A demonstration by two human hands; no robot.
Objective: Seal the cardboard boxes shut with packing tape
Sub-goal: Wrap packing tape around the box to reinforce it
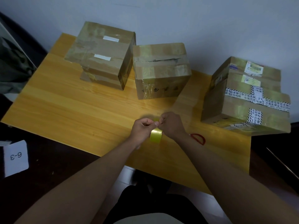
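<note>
Three cardboard boxes stand on the yellow wooden table point(68, 101): a left box point(100, 54) with two white labels, a middle box point(161, 70) whose top seam gapes a little, and a right box point(246, 97) covered in printed tape and stickers. Near the front edge I hold a yellowish roll of packing tape point(156, 135) between both hands. My left hand point(143, 129) curls round the roll with the thumb on top. Fingers of my right hand point(172, 125) pinch at the roll's top, where the tape end is too small to make out.
A red loop-shaped object point(198, 138) lies on the table just right of my right wrist. A white card marked "6-3" point(15, 158) sits on a dark surface at the left. A pale wall stands behind the boxes. Dark furniture flanks the table on both sides.
</note>
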